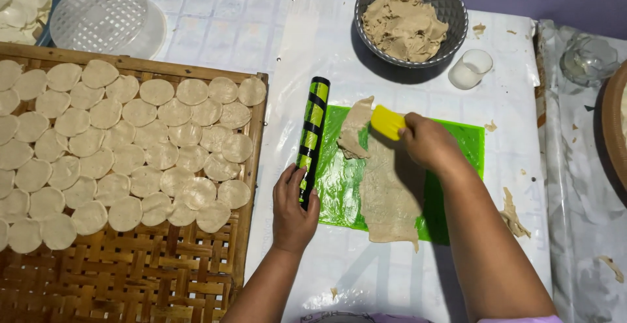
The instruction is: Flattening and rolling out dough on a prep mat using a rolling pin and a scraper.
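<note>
My right hand (428, 143) grips a small yellow scraper (387, 121) and presses it against a thin sheet of beige dough (386, 195) spread on a green plastic mat (343, 186). The dough's upper end (354, 133) is folded up beside the scraper. My left hand (292, 205) rests on the lower end of a black-and-green striped rolling pin (312, 137), which lies upright along the mat's left edge.
A woven bamboo tray (163, 264) at left holds several round dough discs (124, 146). A grey bowl (450, 9) of dough sits at the top, a small white cup (470, 68) beside it. A clear plastic basket (98, 13) stands top left. Dough scraps (513, 215) lie at right.
</note>
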